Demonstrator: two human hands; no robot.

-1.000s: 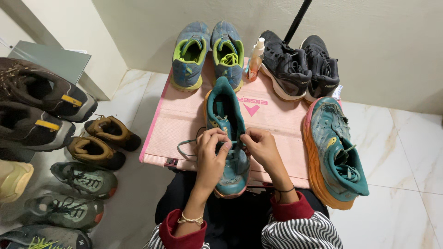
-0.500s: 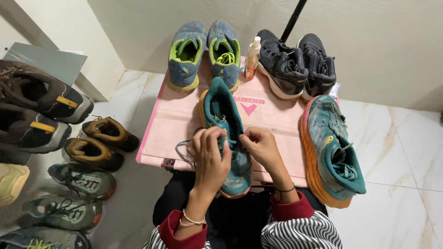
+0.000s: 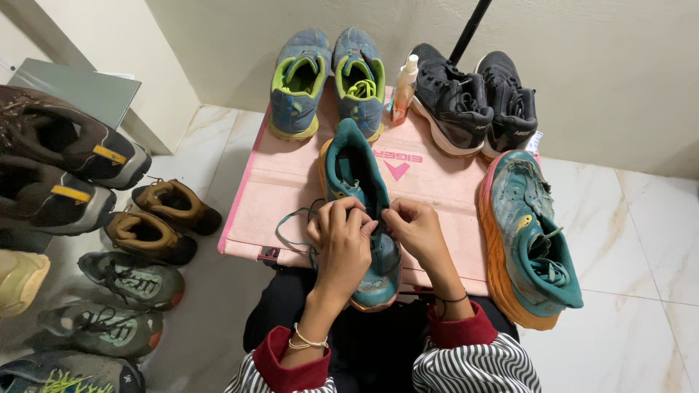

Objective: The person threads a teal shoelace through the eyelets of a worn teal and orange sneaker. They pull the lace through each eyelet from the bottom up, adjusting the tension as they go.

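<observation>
Both hands, left (image 3: 341,240) and right (image 3: 413,229), pinching the lace (image 3: 291,222) over the teal shoe (image 3: 360,211) (toe toward the body, for reach), steadied on the pink mat (image 3: 284,189).

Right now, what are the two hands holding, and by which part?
Both the left hand and right hand pinch the lace of the teal shoe over its tongue area; the exact grip is hidden by the fingers.
</observation>
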